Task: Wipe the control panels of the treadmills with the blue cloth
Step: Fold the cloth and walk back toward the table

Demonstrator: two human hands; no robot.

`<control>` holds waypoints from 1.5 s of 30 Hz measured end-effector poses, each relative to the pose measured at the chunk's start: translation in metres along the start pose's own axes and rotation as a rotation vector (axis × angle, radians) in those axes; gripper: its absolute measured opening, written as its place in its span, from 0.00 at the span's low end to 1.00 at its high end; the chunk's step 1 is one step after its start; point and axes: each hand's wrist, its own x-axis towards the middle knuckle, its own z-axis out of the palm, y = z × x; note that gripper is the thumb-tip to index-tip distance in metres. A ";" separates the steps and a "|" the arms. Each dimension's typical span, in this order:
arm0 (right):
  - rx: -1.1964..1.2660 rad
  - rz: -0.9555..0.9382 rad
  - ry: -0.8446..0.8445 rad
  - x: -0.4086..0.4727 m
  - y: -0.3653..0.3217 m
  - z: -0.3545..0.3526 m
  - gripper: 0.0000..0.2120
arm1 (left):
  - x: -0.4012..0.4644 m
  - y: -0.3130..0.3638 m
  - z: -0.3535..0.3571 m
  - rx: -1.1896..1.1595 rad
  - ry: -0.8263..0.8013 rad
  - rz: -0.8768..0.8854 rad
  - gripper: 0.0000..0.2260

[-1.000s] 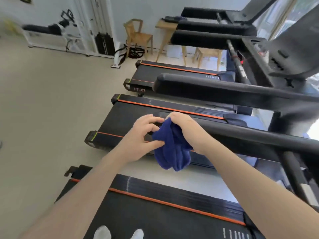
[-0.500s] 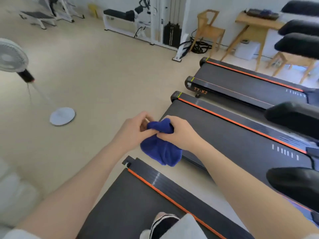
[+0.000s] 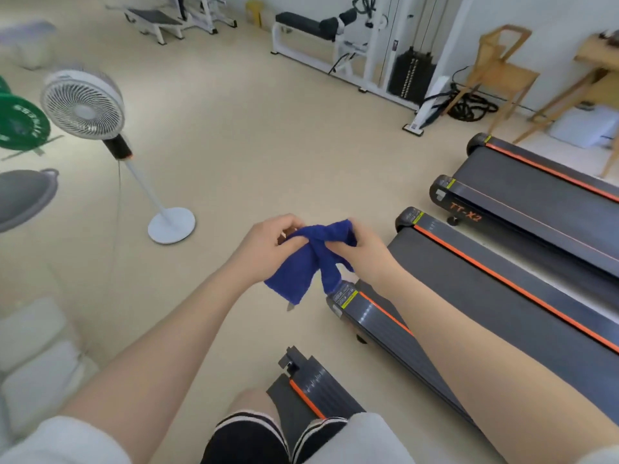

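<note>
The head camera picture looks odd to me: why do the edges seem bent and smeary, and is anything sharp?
Head view: a wide-angle lens bows the treadmills and the floor fan; the left edge is smeared, so the green weight plate blurs; the centre is sharper, where the left hand and right hand hold the blue cloth; light is soft, shadows faint.

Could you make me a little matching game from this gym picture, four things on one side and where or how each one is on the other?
Things:
1. blue cloth
2. white fan
3. wooden chair
4. green weight plate

Places or states:
A. at the far left edge
B. held in both hands
C. by the back wall, right of the white weight machine
D. standing on the floor on a round base

Pairs: 1-B, 2-D, 3-C, 4-A
</note>
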 end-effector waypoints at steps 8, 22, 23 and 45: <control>0.139 0.034 0.143 0.162 0.035 0.038 0.06 | 0.166 -0.101 -0.032 -0.032 -0.065 0.111 0.04; 0.432 0.149 0.498 0.528 0.113 0.064 0.06 | 0.539 -0.277 -0.039 0.071 -0.196 0.287 0.07; 0.440 0.161 0.508 0.552 0.113 0.051 0.05 | 0.568 -0.276 -0.037 0.116 -0.140 0.331 0.09; 0.764 -0.071 0.485 1.045 0.167 -0.473 0.18 | 1.275 -0.095 0.202 -0.012 -0.791 0.516 0.21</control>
